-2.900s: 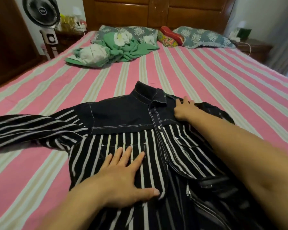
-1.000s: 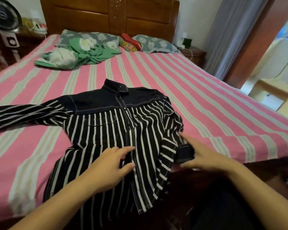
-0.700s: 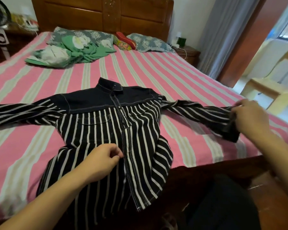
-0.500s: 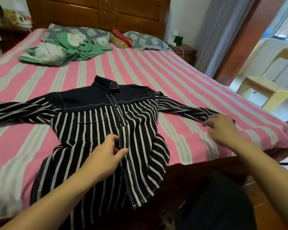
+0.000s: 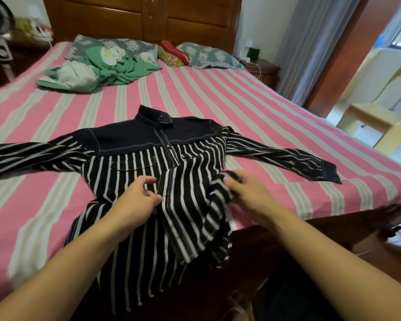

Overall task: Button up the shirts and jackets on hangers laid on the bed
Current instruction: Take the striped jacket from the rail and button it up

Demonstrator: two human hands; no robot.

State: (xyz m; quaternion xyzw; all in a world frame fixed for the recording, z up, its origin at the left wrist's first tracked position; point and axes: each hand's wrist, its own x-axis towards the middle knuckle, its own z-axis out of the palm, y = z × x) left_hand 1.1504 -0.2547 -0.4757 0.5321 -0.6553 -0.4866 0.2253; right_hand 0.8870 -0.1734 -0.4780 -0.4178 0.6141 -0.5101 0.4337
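A black shirt with white stripes and a dark denim yoke (image 5: pixel 148 140) lies face up on the pink striped bed (image 5: pixel 241 107), sleeves spread to both sides, hem hanging over the near edge. My left hand (image 5: pixel 137 200) pinches the front placket at mid-chest with curled fingers. At the shirt's right side my right hand (image 5: pixel 248 193) grips a bunched fold of the striped fabric. The upper front looks closed up to the collar; the lower front flaps loose. No hanger shows.
A heap of green and white clothes (image 5: pixel 95 70) lies near the patterned pillows (image 5: pixel 208 55) by the wooden headboard. A nightstand (image 5: pixel 262 70) and grey curtain stand at the right, a pale chair (image 5: pixel 375 121) beyond the doorway, a fan at far left.
My right hand spread the right sleeve out, let go of its cuff and came back to the shirt's right side. My left hand stayed curled at the placket.
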